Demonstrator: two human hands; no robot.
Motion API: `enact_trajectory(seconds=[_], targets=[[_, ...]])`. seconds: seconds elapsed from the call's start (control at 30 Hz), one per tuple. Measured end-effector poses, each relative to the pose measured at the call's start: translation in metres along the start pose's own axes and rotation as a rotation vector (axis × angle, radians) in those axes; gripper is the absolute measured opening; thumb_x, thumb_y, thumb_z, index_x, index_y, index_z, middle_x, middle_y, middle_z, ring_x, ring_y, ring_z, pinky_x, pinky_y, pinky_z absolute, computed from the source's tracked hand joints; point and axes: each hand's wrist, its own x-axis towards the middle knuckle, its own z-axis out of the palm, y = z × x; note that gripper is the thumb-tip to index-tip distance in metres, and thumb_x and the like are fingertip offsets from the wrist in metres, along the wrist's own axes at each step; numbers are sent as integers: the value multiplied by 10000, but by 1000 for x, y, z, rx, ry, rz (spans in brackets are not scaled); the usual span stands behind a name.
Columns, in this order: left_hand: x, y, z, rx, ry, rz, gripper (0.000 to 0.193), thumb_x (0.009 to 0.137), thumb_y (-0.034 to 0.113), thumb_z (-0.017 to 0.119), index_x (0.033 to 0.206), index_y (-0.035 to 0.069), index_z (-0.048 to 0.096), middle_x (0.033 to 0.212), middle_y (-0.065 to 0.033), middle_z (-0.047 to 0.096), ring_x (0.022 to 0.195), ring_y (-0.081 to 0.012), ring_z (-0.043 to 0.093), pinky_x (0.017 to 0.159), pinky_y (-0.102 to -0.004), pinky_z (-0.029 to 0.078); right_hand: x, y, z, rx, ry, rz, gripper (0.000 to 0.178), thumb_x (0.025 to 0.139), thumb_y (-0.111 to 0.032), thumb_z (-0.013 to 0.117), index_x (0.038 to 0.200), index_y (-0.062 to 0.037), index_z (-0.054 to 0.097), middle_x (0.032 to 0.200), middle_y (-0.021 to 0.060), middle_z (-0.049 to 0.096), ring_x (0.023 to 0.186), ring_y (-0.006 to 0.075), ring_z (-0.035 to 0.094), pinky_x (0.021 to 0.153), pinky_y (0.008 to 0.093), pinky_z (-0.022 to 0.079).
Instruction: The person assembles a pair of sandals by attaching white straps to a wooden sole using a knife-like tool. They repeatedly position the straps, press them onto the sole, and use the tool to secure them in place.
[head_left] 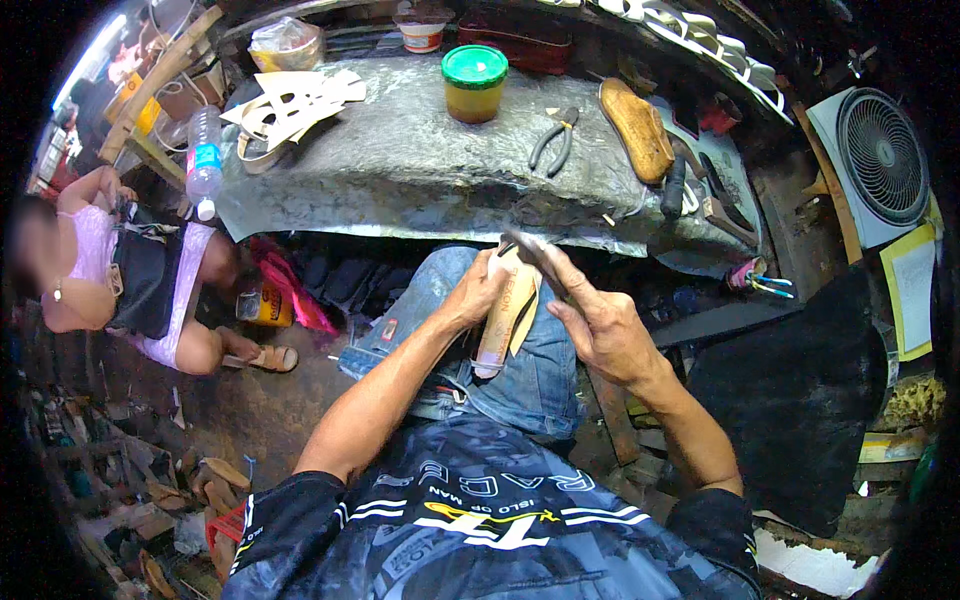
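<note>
My left hand [474, 294] is closed around the far part of a shoe last [496, 325], held over my jeans with its rounded end toward me. Its face is tan with printing, and a loose yellowish strip [524, 322] hangs along its right side. My right hand [612, 335] grips a dark tool [533, 252] at the far end of the last, close to my left fingertips. Blur and my fingers hide the tool's exact kind.
Ahead, a grey-covered bench [390, 130] bears black-handled pliers [556, 145], a brown shoe last [637, 130], a green-lidded tub [475, 85], white cut pieces [295, 108] and a water bottle [204, 165]. A person [130, 270] sits left. A fan [882, 155] stands right.
</note>
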Motion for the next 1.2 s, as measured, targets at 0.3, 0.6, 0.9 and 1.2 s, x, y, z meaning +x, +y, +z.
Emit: enact_trajectory(seconds=[0.3,0.6,0.9,1.2], targets=[[-10,18,-28,-137,-66,-181,828,857,178,874,1523,-33,430,1393,-151,631,1247,-250,638,1100,-409,523,-13,48,65,43,127,234,552,1002,-148,738,1527,-110,571,1055,267,761,895,430,772,705,476,606],[-34,62,-57,-774,-198,77,746,916,455,871,1436,-6,599,1334,-145,715,1211,-230,704,1059,-418,584,-40,46,122,1518,422,557,419,1045,-227,734,1396,-31,615,1225,105,721,1134,158,709,953,365,615],[-100,-7,-47,-935,-290,-296,537,1035,231,753,1502,58,551,1433,-109,668,1286,-232,673,1094,-438,572,-91,46,164,1771,184,782,357,1010,-291,794,1213,-14,697,1058,66,769,894,163,751,744,316,640],[-87,26,-55,-753,-56,-158,628,1079,396,674,1559,33,497,1397,-116,637,1242,-221,656,1032,-395,574,-41,20,102,1396,327,683,280,1021,-257,790,1142,-19,705,1009,21,745,906,102,708,783,290,596]])
